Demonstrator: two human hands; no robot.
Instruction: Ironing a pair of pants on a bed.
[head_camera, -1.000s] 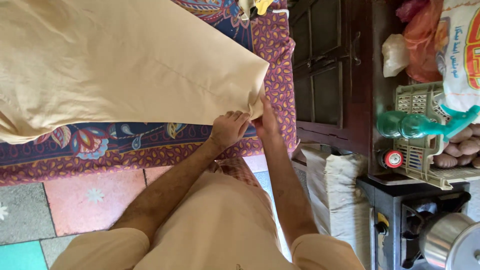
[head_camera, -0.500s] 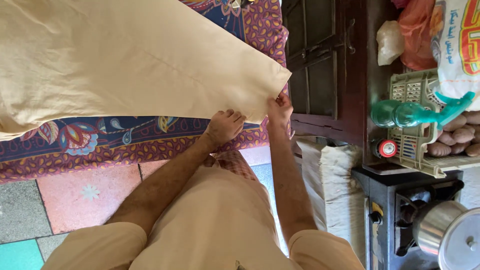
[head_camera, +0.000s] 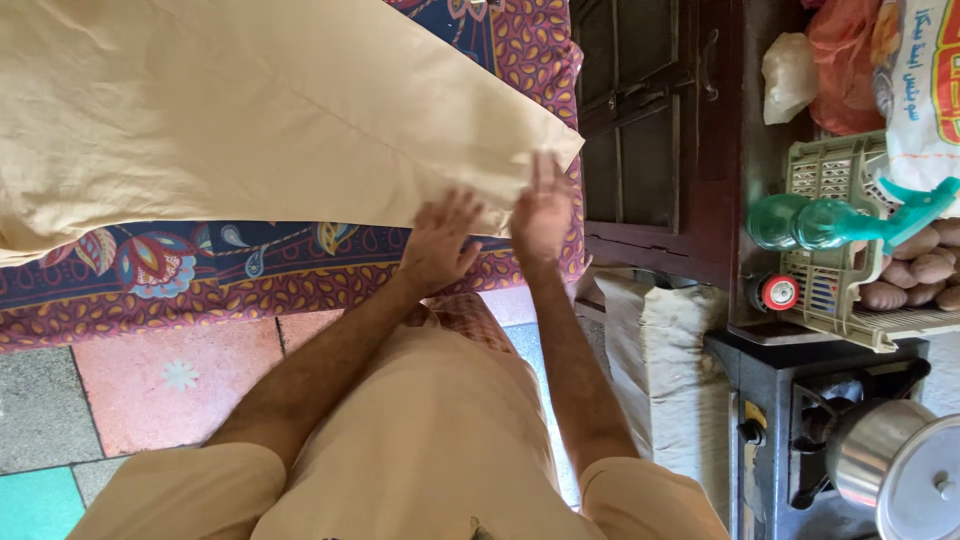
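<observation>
Cream cloth (head_camera: 250, 110): spread flat over most of the patterned bedspread (head_camera: 200, 270), folded edge running to a neat corner at right; smoothing appears nearly complete, only that corner under attention. Left hand (head_camera: 440, 243): fingers spread wide, palm down at cloth's near edge, holding nothing. Right hand (head_camera: 542, 208): likewise flat and splayed, pressing the corner. Dark wooden cabinet (head_camera: 650, 130): just beside, untouched.

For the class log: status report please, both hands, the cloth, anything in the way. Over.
Left hand and right hand open, flat on the corner of the beige cloth. Cloth spread over the patterned bedcover. Dark wooden cabinet close beside the right hand.
</observation>
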